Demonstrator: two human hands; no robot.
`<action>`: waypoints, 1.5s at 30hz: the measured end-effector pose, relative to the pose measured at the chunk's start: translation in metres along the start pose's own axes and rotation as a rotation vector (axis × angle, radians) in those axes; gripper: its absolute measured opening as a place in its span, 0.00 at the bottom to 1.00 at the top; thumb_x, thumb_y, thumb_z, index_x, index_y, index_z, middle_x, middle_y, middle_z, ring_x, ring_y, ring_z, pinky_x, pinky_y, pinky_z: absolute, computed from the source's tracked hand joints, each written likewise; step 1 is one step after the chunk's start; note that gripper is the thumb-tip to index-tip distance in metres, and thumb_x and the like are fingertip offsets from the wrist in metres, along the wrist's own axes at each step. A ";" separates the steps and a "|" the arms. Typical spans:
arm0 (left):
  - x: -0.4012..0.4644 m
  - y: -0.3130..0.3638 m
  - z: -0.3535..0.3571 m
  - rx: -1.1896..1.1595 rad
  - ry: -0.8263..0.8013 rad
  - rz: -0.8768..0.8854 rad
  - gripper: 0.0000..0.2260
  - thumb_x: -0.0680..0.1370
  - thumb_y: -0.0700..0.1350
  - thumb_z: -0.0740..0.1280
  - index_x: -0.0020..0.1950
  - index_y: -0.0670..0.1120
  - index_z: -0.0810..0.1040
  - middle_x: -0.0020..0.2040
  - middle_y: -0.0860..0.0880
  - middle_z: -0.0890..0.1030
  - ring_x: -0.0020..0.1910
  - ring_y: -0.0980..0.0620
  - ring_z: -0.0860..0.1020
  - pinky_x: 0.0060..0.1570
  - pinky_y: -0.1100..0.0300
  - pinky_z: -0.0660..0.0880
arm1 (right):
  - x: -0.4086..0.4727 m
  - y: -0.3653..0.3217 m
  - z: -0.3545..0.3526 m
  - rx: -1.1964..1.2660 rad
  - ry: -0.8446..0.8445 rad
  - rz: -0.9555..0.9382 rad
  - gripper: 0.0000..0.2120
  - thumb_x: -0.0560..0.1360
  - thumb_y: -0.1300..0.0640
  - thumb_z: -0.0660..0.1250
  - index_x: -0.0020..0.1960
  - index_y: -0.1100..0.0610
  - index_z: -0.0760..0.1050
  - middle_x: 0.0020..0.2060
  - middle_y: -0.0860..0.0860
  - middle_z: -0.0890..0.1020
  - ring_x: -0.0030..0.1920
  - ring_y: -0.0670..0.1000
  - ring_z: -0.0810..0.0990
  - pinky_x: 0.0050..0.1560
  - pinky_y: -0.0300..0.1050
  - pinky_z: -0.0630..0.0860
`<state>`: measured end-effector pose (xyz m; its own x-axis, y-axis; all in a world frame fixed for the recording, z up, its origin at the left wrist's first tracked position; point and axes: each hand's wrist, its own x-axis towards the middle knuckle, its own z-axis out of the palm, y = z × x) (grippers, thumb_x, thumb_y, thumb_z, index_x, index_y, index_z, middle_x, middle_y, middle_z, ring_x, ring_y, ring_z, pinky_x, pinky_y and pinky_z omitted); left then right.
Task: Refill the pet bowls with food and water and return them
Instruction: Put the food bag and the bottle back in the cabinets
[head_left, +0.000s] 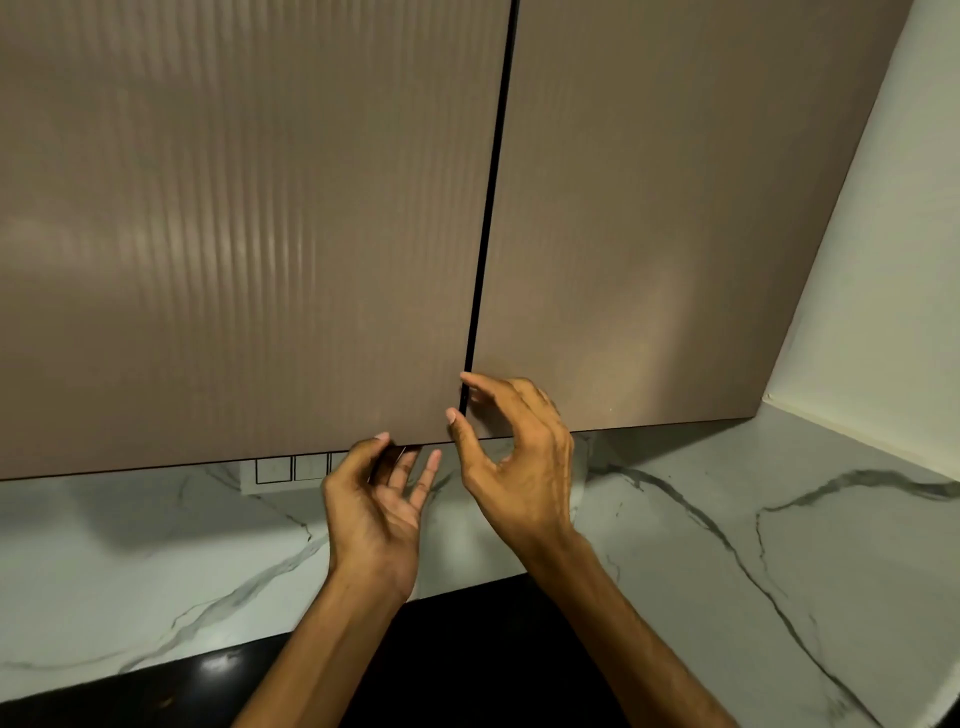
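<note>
Two tall taupe-brown wall cabinet doors with a fine vertical ribbed sheen filled most of the view, the left cabinet door (249, 234) and the right cabinet door (675, 218) parted by a thin dark gap (491, 208) that ran from top to bottom. The left hand (379, 499) was raised palm-up under the bottom edge of the left door near its inner corner, with the fingers (431, 467) loosely spread and partly curled; the thumb and forefinger reached the door's lower edge, though whether they actually gripped it could not be told. The right hand (514, 452) sat at the lower inner corner of the right door, its forefinger tip at the dark gap and its thumb just below, the other fingers curled loosely and grasping nothing that showed. Beneath the doors ran a white marble-look backsplash with grey veins (727, 519), bearing a white switch plate (291, 467) just left of the left hand. A glossy black countertop (457, 649) lay below. The pet bowls were not in view.
</note>
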<state>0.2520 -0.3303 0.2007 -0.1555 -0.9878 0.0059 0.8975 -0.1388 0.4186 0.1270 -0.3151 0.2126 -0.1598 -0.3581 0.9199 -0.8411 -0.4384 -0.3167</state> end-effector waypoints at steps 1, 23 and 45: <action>-0.002 0.001 0.001 0.002 0.001 0.000 0.09 0.79 0.35 0.65 0.41 0.46 0.77 0.43 0.48 0.83 0.62 0.44 0.81 0.67 0.42 0.76 | 0.000 -0.001 0.001 0.001 -0.013 0.008 0.17 0.77 0.56 0.76 0.65 0.55 0.82 0.53 0.49 0.83 0.54 0.49 0.81 0.55 0.41 0.78; -0.059 0.005 -0.004 0.070 -0.022 -0.107 0.07 0.78 0.32 0.65 0.44 0.42 0.77 0.46 0.45 0.82 0.61 0.45 0.80 0.56 0.49 0.81 | -0.030 -0.042 -0.037 -0.064 -0.101 0.077 0.28 0.76 0.58 0.76 0.75 0.51 0.74 0.67 0.51 0.78 0.64 0.46 0.78 0.63 0.22 0.67; -0.129 0.005 -0.011 0.169 0.076 -0.043 0.04 0.80 0.37 0.68 0.52 0.44 0.80 0.55 0.43 0.83 0.57 0.46 0.81 0.44 0.56 0.82 | -0.062 -0.064 -0.088 0.067 -0.141 -0.030 0.27 0.77 0.52 0.76 0.74 0.50 0.75 0.66 0.49 0.81 0.64 0.48 0.81 0.61 0.54 0.81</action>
<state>0.2808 -0.2041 0.1921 -0.1545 -0.9847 -0.0811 0.8079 -0.1732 0.5633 0.1452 -0.1924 0.1965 -0.0575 -0.4540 0.8892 -0.8076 -0.5025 -0.3088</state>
